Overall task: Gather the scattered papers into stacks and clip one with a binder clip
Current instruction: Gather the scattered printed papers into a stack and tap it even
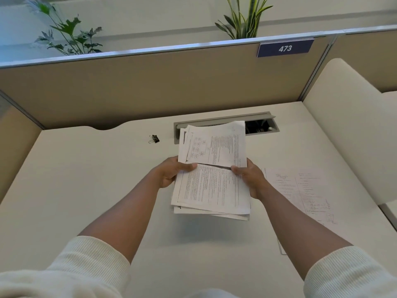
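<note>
I hold the gathered stack of papers (212, 168) between both hands, raised above the middle of the desk (86, 190); its shadow falls on the desktop beneath, so it is not resting there. My left hand (171, 172) grips the left long edge, thumb laid over the top sheet, fingers under. My right hand (249, 177) does the same on the right edge. Both are closed on the paper, opposed to each other. I judge this grip is meant to square the sheets: the near and far edges are fanned and uneven, and the top sheets part along a dark gap across the middle.

More printed sheets (300, 194) lie flat on the desk toward its right edge, just beside my right hand, not yet collected. They overlap one another; how many, I cannot tell.

The binder clip (154, 139) sits alone toward the back edge, left of the cable tray (260, 125), well apart from either hand. It is untouched.

Assessment: gathering is partly complete, clipping not begun. The stack needs aligning before the clip would seat evenly.
</note>
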`<state>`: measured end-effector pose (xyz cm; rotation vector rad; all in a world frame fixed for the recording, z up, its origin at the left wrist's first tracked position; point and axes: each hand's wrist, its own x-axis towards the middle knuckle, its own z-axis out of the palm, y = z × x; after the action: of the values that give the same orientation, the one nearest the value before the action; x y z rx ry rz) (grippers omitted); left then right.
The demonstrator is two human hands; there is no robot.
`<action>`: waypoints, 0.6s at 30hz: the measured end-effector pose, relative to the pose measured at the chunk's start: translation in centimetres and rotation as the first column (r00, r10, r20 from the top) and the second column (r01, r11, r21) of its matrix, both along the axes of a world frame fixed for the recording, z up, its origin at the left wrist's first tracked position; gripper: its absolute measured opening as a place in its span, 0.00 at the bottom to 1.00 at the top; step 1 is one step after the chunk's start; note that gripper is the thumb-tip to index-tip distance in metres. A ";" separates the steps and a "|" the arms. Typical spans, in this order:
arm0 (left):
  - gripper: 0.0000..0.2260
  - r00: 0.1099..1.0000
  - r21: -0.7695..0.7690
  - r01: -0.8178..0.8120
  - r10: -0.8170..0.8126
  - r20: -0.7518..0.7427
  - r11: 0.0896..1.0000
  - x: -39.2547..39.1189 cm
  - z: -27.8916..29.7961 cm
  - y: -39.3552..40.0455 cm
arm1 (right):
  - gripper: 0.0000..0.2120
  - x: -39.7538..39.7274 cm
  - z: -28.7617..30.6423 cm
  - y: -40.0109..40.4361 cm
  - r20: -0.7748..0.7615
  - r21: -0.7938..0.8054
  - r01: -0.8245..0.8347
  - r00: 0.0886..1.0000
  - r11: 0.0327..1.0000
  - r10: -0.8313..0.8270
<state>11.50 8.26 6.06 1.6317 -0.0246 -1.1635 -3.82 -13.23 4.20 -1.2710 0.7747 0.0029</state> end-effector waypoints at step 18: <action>0.20 0.907 -0.003 -0.139 0.129 0.401 0.990 -1.4 0.2 -1.4 | 0.22 1.9 2.1 2.0 0.172 -0.087 0.051 0.984 0.995 -0.036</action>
<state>10.15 6.89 6.28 1.8410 -0.1586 -0.7114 -1.96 -11.27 6.28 -1.3217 0.6607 -0.1764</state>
